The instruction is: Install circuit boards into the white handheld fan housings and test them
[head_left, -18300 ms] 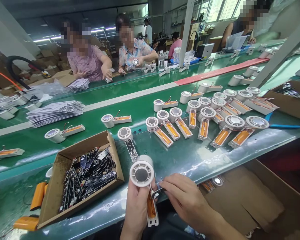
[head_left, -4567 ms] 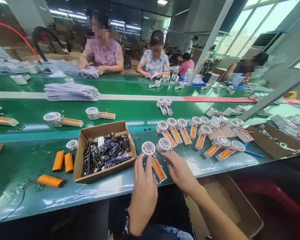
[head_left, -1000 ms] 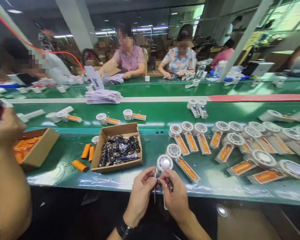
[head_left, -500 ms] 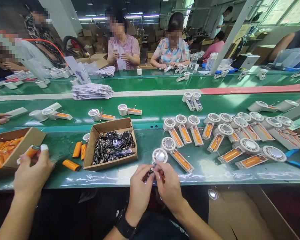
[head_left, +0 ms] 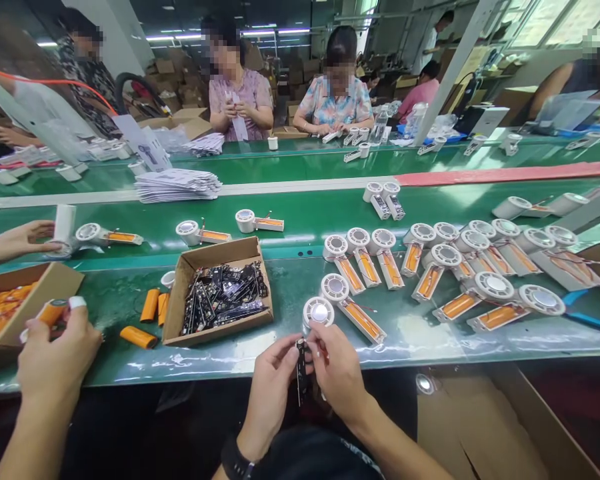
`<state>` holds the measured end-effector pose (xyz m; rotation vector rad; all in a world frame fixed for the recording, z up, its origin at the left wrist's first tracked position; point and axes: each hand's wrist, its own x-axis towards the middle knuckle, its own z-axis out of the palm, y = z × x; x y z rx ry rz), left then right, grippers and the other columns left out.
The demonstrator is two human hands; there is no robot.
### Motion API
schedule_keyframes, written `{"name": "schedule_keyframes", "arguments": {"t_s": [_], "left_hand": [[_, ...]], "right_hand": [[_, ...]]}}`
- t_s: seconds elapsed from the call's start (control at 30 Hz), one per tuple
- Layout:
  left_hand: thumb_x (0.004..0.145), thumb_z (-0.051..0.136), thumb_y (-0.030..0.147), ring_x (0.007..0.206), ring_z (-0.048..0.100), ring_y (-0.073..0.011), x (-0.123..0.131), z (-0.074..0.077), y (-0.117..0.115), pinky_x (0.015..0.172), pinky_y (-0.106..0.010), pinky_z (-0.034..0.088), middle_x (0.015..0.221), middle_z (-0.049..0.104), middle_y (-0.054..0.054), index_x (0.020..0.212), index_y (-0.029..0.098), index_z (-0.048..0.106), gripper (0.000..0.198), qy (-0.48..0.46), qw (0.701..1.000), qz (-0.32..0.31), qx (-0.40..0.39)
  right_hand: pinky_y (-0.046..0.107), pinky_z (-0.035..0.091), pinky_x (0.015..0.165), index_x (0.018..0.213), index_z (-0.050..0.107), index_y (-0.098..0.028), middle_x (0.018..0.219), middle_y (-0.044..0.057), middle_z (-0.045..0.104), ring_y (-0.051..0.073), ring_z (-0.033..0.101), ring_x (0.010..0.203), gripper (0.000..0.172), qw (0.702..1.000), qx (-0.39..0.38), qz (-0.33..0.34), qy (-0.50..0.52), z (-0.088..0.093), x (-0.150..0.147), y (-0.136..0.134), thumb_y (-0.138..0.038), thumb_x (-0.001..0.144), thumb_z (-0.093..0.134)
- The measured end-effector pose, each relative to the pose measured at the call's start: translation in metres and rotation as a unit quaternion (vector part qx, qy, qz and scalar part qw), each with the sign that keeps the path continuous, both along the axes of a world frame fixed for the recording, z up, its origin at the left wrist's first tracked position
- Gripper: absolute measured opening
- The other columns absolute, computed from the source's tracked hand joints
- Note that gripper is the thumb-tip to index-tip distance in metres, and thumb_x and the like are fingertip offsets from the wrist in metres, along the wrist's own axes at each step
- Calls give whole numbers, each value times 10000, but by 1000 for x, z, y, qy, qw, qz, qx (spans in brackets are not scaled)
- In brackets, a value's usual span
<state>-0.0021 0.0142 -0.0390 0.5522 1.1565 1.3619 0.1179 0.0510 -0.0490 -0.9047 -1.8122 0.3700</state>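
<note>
My left hand (head_left: 269, 387) pinches a narrow black circuit board (head_left: 301, 381) near its upper end, the board hanging upright at the table's front edge. Against the board's top, my right hand (head_left: 341, 370) has thumb and fingers closed; what lies between them is too small to make out. Just beyond my fingertips stands a white round fan head (head_left: 319, 312), its lower part hidden behind my hands. Beside it a fan unit (head_left: 363, 319) lies with an orange battery in its open handle. A cardboard box (head_left: 269, 313) of black circuit boards (head_left: 225, 293) sits to the left.
Several fan units with orange batteries (head_left: 455, 307) cover the right side. At left, a co-worker's hand (head_left: 60, 353) holds an orange battery beside a battery box (head_left: 55, 280); another person's hand (head_left: 30, 237) touches a white housing (head_left: 64, 227). Loose batteries (head_left: 139, 337) lie between the boxes.
The circuit board has turned in my fingers and now hangs in plain view. At far left, another person's hand has moved right and stands a white housing upright.
</note>
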Motion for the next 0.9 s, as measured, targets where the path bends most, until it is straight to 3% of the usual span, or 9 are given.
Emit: {"name": "schedule_keyframes", "arguments": {"t_s": [0.2,0.43,0.57,0.73,0.9], "left_hand": [[724,778,385,711,659,-188,-5,-2,0,637,-294,576,865,750,-88,962,176,776,316,48,998,-26,8],[687,796,417,670,609,-172,-9,6,4,567,-269,561,801,694,-60,927,187,796,332,85,995,-46,37],[673,801,438,662,611,-184,-14,-4,5,553,-276,555,781,687,-76,894,169,801,348,91,992,-76,33],[581,836,507,616,610,-191,-19,-28,15,481,-268,527,733,687,-74,817,175,803,409,65,996,-54,39],[524,853,539,580,591,-184,-16,-18,21,473,-272,510,673,695,-76,786,158,798,466,67,995,-64,31]], "right_hand": [[312,533,643,1206,529,-185,798,51,638,188,587,687,302,999,31,7,-31,2,1,2,-75,952,408],[292,490,597,1071,564,-162,736,50,623,185,570,645,226,998,44,3,-49,6,0,4,-85,966,380],[261,459,559,960,560,-170,695,37,598,168,549,609,214,996,65,-2,-58,8,-1,5,-84,970,363],[267,418,540,894,547,-180,664,32,584,170,509,585,239,994,79,10,-74,5,-1,9,-92,965,336],[283,424,583,923,565,-188,719,46,614,184,528,645,259,991,70,35,-104,6,5,16,-70,944,336]]}}
